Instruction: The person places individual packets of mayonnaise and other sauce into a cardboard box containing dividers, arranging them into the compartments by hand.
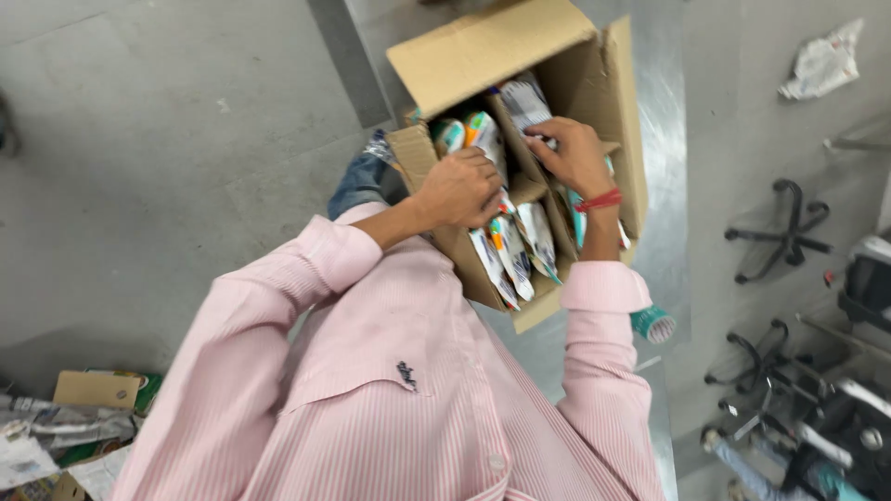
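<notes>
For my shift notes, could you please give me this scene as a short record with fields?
setting: grey floor, seen from above
person: pink striped shirt, sleeves rolled
left hand: closed on packets at the near side of the box
right hand: fingers on a packet deeper in the box; red band on the wrist
box: open cardboard box, flaps up, with cardboard dividers
contents: upright glossy packets, white with orange and teal
nearby: tape roll, crumpled paper, chair bases
</notes>
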